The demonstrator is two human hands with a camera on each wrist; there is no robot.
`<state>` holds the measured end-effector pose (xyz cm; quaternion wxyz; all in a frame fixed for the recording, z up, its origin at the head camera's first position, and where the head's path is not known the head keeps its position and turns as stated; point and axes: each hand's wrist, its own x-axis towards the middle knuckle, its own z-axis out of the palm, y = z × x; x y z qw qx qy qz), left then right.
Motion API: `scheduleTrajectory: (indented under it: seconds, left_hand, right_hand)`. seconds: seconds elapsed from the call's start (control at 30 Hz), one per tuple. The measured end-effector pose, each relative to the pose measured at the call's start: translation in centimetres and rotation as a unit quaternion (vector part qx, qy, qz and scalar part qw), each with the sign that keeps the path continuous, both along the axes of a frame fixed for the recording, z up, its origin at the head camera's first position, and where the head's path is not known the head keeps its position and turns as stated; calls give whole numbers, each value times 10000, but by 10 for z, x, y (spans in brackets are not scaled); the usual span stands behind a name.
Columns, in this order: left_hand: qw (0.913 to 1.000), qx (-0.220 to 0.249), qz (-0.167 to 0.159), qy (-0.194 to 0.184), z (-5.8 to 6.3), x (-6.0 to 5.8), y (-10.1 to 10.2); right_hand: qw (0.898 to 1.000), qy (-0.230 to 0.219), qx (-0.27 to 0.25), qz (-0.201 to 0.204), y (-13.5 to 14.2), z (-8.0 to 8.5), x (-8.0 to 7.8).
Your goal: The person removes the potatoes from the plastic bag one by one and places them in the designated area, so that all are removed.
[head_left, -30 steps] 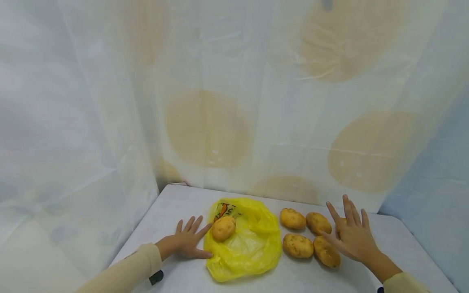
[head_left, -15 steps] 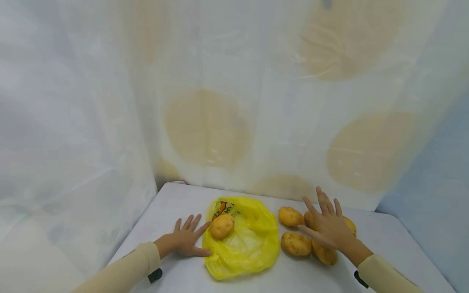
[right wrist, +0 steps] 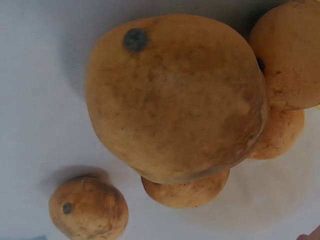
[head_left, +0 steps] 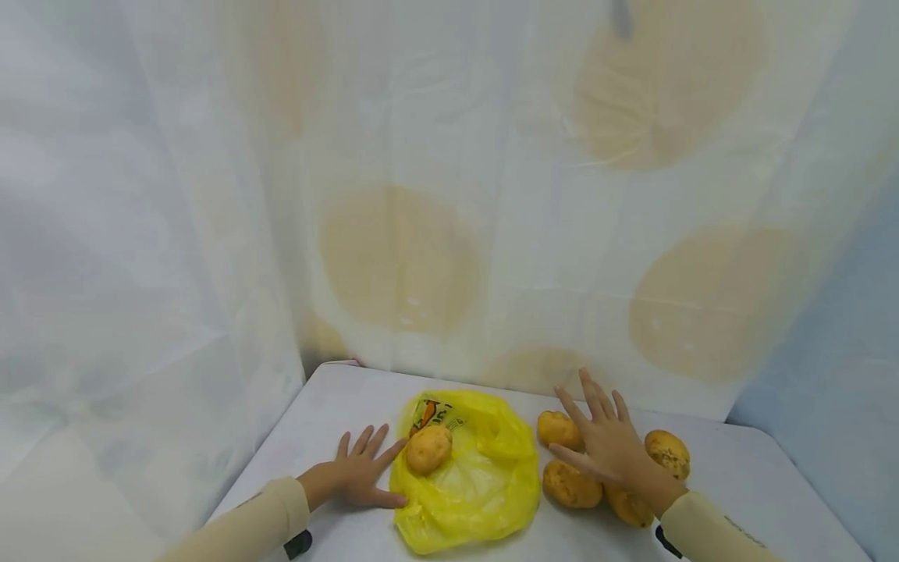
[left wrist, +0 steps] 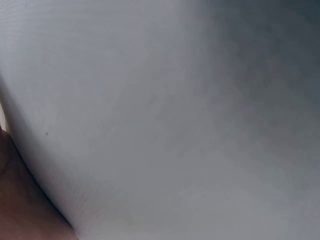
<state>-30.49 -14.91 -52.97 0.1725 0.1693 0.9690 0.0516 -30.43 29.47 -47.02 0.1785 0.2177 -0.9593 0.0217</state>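
Observation:
My left hand [head_left: 358, 474] lies with spread fingers on the table at the left edge of a yellow plastic bag [head_left: 485, 488], its index fingertip beside a potato [head_left: 429, 449] on the bag. In the left wrist view only a strip of the hand [left wrist: 25, 205] shows. My right hand [head_left: 607, 446] is held, fingers spread, over several potatoes right of the bag. A back potato [head_left: 559, 430], a front potato [head_left: 572, 485] and a rightmost potato [head_left: 667, 453] show around it; another potato [head_left: 627, 506] is partly covered by the wrist. A large potato [right wrist: 175, 100] fills the right wrist view.
The white-covered table [head_left: 758, 499] ends at a pale curtain [head_left: 548, 195] with tan circles behind it. More curtain [head_left: 140, 312] hangs at the left side. Dark wrist straps show under both beige sleeves [head_left: 709, 531].
My right hand has moved left across the potatoes, uncovering the rightmost one and overlapping those nearer the bag. The left hand, the bag and the potato on it have stayed in place.

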Motion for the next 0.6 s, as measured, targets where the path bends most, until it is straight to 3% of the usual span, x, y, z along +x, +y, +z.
scheduleTrajectory:
  seconds: [0.4, 0.6]
  left_hand:
    - [9999, -46, -77, 90, -1, -7, -1]
    - [10000, -42, -60, -28, -6, -5, -3]
  right_hand:
    - [9992, -98, 210, 324, -29, 9, -3]
    - [9973, 32, 400, 608, -50, -2, -3]
